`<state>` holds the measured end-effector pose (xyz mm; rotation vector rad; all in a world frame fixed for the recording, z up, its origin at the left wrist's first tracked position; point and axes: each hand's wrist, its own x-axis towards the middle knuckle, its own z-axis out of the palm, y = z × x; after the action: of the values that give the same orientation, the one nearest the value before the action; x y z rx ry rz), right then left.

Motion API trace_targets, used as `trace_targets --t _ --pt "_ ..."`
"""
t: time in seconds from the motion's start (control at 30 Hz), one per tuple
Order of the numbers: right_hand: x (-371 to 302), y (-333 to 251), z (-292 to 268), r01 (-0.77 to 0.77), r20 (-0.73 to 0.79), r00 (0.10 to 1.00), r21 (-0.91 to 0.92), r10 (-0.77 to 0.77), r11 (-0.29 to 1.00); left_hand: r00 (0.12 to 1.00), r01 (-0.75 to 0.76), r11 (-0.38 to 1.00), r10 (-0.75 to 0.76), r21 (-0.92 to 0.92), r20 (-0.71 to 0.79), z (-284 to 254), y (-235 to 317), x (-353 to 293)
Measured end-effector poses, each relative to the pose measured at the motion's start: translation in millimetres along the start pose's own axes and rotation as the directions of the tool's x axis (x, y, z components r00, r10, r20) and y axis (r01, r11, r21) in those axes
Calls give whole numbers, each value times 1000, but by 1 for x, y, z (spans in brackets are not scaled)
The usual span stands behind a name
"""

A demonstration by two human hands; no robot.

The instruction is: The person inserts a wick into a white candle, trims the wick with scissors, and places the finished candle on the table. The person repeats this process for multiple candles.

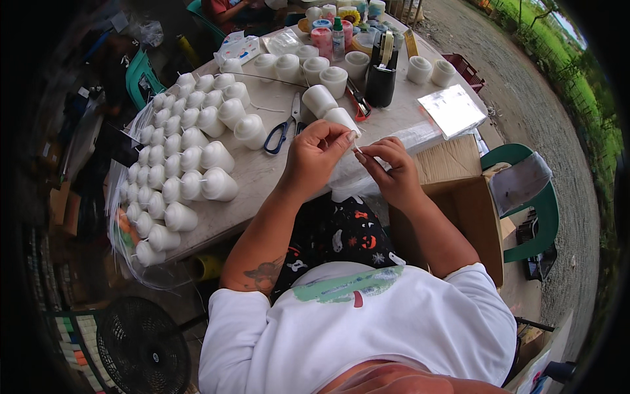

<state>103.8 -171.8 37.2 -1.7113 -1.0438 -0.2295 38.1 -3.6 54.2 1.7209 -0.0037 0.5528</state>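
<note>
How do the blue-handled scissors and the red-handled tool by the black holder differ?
The blue-handled scissors lie in the open middle of the table, beside the white cones; the red-handled tool lies at the foot of the black holder. The scissors show both handle loops and look larger; the red tool looks shorter, its handles partly hidden. Both lie flat, untouched by the left hand or right hand.

Both hands [354, 157] pinching thin wick [355, 148]
</note>
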Motion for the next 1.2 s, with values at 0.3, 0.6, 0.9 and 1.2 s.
trace_targets --t 0.3,0.6,0.9,1.2 --pt "-1 -10 1 -260 82 965 355 247 898 991 -125 981 130 -150 29 9 -3 -7" --pt "-1 2 -5 -202 -2 977 279 211 939 992 -80 968 100 -239 71 19 -14 6" --pt "21 11 -17 68 -226 968 -172 -107 983 880 342 929 -262 -145 397 21 -12 16" --pt "-3 27 -23 -87 -87 993 -154 74 984 951 238 958 -263 158 162 36 -7 -5"
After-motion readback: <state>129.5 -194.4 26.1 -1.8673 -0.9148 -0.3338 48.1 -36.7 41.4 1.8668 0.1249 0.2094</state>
